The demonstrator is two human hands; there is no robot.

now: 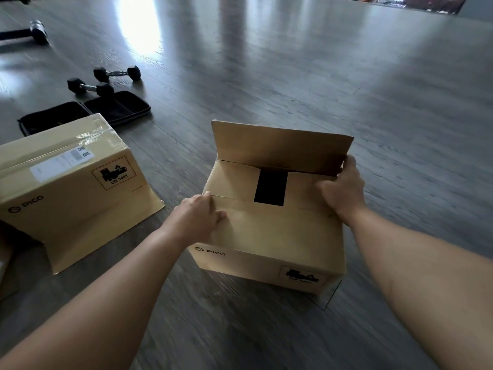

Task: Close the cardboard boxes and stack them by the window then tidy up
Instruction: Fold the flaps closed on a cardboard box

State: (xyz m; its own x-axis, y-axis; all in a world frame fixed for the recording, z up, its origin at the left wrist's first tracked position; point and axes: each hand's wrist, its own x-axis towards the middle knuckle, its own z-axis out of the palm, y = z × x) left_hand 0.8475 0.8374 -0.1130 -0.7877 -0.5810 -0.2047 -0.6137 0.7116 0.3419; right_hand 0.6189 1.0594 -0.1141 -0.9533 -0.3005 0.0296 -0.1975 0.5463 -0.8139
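A brown PICO cardboard box [269,236] stands on the dark wood floor in front of me. Its near flap and both side flaps lie folded down, leaving a dark gap in the middle; the far flap [280,145] stands upright. My left hand [198,212] presses on the near flap at the box's left edge. My right hand [342,188] holds the right end of the upright far flap, fingers behind it. A second PICO box [66,177] lies to the left, taped on top, with one flap [106,231] splayed on the floor.
An open black zip case [85,113] lies behind the left box. Two black hex dumbbells [104,80] rest beyond it, and a larger dumbbell [34,32] sits at the far left. Bare floor stretches ahead and to the right.
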